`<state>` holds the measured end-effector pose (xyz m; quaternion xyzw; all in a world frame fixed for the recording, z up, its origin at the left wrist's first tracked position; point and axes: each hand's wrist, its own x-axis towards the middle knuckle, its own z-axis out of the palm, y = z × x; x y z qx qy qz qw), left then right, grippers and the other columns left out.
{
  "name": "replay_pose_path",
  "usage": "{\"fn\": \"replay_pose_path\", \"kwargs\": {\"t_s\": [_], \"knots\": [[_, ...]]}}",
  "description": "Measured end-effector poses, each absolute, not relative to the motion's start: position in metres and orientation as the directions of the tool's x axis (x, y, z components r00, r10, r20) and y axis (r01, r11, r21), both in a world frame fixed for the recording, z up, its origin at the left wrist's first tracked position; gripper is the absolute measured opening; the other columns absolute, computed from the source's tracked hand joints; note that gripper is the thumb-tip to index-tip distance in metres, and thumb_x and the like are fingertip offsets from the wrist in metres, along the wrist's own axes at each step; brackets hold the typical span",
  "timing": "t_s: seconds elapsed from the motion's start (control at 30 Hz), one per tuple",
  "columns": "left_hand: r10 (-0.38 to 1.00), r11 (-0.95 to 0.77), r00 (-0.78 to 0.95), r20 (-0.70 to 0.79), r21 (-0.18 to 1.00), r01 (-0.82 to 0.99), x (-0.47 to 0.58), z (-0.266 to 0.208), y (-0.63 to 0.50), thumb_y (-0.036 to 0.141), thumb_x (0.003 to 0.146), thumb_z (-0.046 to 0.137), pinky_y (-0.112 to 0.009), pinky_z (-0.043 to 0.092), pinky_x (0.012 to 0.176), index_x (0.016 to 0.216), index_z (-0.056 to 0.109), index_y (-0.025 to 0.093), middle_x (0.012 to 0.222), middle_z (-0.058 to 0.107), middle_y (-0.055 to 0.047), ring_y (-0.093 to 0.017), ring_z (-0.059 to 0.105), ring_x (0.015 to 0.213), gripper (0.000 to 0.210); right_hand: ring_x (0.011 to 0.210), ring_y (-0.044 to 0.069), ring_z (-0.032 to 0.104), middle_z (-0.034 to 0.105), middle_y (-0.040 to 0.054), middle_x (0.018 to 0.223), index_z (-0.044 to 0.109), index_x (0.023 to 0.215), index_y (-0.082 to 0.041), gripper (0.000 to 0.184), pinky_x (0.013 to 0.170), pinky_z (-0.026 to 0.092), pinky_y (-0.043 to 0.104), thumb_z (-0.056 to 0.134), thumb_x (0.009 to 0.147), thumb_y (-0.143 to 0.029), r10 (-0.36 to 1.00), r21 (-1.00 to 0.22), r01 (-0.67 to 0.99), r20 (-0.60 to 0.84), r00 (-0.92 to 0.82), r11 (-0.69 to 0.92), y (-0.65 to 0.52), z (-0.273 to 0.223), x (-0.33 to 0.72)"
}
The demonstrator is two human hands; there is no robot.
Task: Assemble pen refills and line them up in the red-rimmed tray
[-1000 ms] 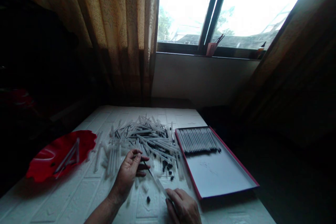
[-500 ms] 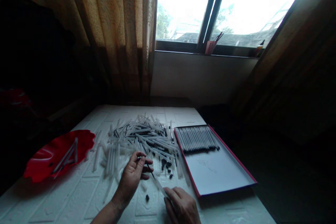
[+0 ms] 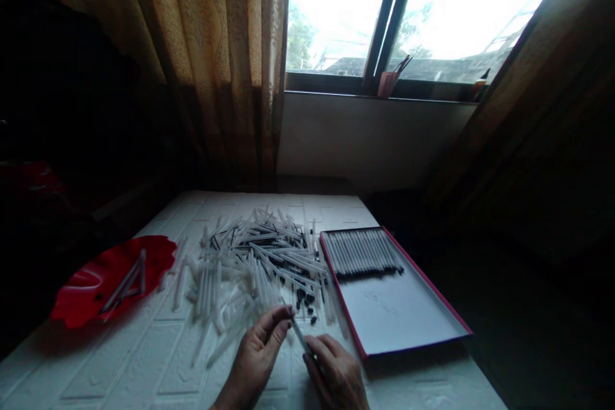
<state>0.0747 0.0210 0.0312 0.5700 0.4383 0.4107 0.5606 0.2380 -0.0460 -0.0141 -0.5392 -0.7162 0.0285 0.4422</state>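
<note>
My right hand (image 3: pixel 336 368) grips a clear pen barrel (image 3: pixel 300 338) by its lower end, tilted up to the left. A dark refill shows inside the barrel. At the upper end, my left hand (image 3: pixel 259 349) pinches the refill's tip between thumb and fingers; the tip itself is mostly covered. Beyond both hands lies a heap of clear pen barrels and dark refills (image 3: pixel 269 246). Several small black pen plugs (image 3: pixel 305 300) are scattered just past my fingertips.
A shallow box lid with red edges (image 3: pixel 408 320) stands at the right, a row of pens (image 3: pixel 362 253) in its far part. On the left, a red scalloped dish (image 3: pixel 86 291) holds a few thin pieces. Curtains and a window are behind the table.
My left hand has moved right and down to the barrel's upper end. The refill, earlier sticking well out, has slid into the barrel. The right hand stays nearly in place.
</note>
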Motion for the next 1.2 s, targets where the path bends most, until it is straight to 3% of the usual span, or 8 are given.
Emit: {"fn": "replay_pose_path", "kwargs": {"t_s": [0.1,0.23,0.37,0.5,0.67,0.83,1.03,1.2], "knots": [[0.936,-0.047,0.351,0.013,0.995,0.090,0.072,0.018,0.009,0.061,0.074,0.066,-0.037,0.054,0.089,0.112,0.069,0.025,0.111,0.073,-0.009,-0.027,0.067,0.104,0.052,0.067,0.017,0.066,0.067,0.0056,0.080,0.062,0.110,-0.022,0.025,0.060,0.052,0.023,0.041,0.099,-0.031,0.784,-0.541,0.704,0.620,-0.036,0.460,-0.045,-0.016,0.234],[0.906,-0.179,0.410,0.102,0.972,0.154,0.061,0.015,0.002,0.055,0.081,0.063,-0.031,0.056,0.084,0.092,0.075,0.024,0.100,0.076,-0.007,-0.025,0.070,0.096,0.034,0.063,0.016,0.066,0.067,0.0052,0.078,0.063,0.106,-0.022,0.026,0.057,0.052,0.022,0.043,0.098,-0.035,0.778,-0.528,0.684,0.621,-0.093,0.503,-0.045,-0.017,0.225],[0.976,-0.093,0.207,0.065,0.987,0.127,0.035,0.023,0.002,0.057,0.087,0.054,-0.029,0.057,0.078,0.092,0.069,0.024,0.085,0.075,-0.004,-0.022,0.072,0.085,0.037,0.065,0.015,0.067,0.069,0.0064,0.084,0.062,0.105,-0.021,0.022,0.060,0.052,0.020,0.043,0.096,-0.028,0.804,-0.540,0.671,0.575,-0.148,0.509,-0.045,-0.017,0.223],[0.983,-0.179,0.014,0.181,0.952,0.248,-0.001,0.017,0.002,0.056,0.088,0.052,-0.022,0.057,0.055,0.099,0.066,0.024,0.059,0.067,0.004,-0.015,0.065,0.051,0.037,0.066,0.015,0.068,0.068,0.0051,0.079,0.063,0.098,-0.020,0.022,0.059,0.050,0.018,0.043,0.091,-0.016,0.835,-0.522,0.707,0.520,-0.180,0.477,-0.041,-0.011,0.219],[0.842,-0.537,0.259,0.473,0.701,0.468,-0.019,-0.003,-0.002,0.048,0.089,0.056,-0.019,0.058,0.075,0.103,0.068,0.027,0.092,0.077,-0.001,-0.017,0.074,0.083,0.029,0.066,0.018,0.068,0.068,0.0046,0.084,0.066,0.101,-0.022,0.028,0.058,0.049,0.021,0.062,0.074,-0.013,0.942,-0.485,0.822,0.290,-0.171,0.298,-0.033,0.000,0.195],[0.758,-0.652,0.404,0.512,0.585,0.481,-0.012,-0.003,-0.006,0.038,0.093,0.054,-0.014,0.056,0.076,0.108,0.064,0.028,0.090,0.076,0.002,-0.013,0.073,0.081,0.021,0.069,0.018,0.067,0.067,0.0036,0.080,0.066,0.082,-0.023,0.014,0.060,0.047,0.020,0.059,0.077,-0.012,0.970,-0.457,0.867,0.219,-0.104,0.196,-0.029,-0.003,0.185],[0.732,-0.681,0.456,0.506,0.525,0.511,-0.010,0.001,-0.007,0.039,0.095,0.051,-0.015,0.057,0.075,0.112,0.064,0.028,0.088,0.075,0.001,-0.013,0.073,0.079,0.024,0.080,0.019,0.066,0.069,0.0056,0.085,0.063,0.092,-0.020,0.016,0.071,0.049,0.023,0.048,0.088,-0.019,0.984,-0.889,0.425,0.178,-0.026,0.172,-0.031,-0.012,0.204],[0.717,-0.697,0.495,0.491,0.501,0.512,-0.008,0.005,-0.008,0.039,0.097,0.046,-0.014,0.057,0.067,0.110,0.066,0.026,0.080,0.073,0.000,-0.012,0.072,0.070,0.027,0.071,0.019,0.065,0.070,0.0065,0.086,0.065,0.094,-0.020,0.020,0.062,0.050,0.025,0.055,0.089,-0.037,0.999,-0.996,0.082,0.033,-0.038,0.037,-0.036,-0.020,0.206]]}}
